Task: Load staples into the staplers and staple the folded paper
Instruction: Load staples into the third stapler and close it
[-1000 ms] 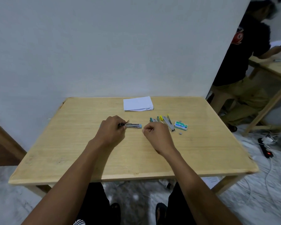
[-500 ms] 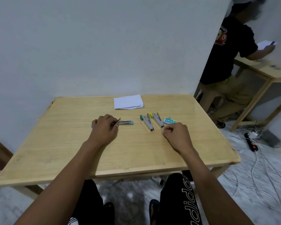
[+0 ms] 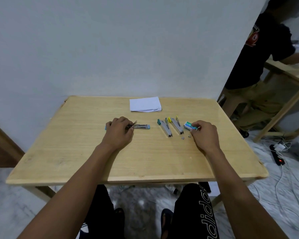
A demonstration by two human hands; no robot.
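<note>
The blue stapler point(image 3: 139, 126) lies opened mid-desk, its near end pinched in the curled left hand point(image 3: 118, 133). Right of it lie the green stapler point(image 3: 164, 128) and yellow stapler point(image 3: 176, 125), then the staple box point(image 3: 188, 125) (label unreadable), touched by the right hand's point(image 3: 204, 135) bent fingers. Beyond: folded paper point(image 3: 145, 104).

2 staplers point(image 3: 171, 125) lie before paper point(image 3: 145, 104).
</note>
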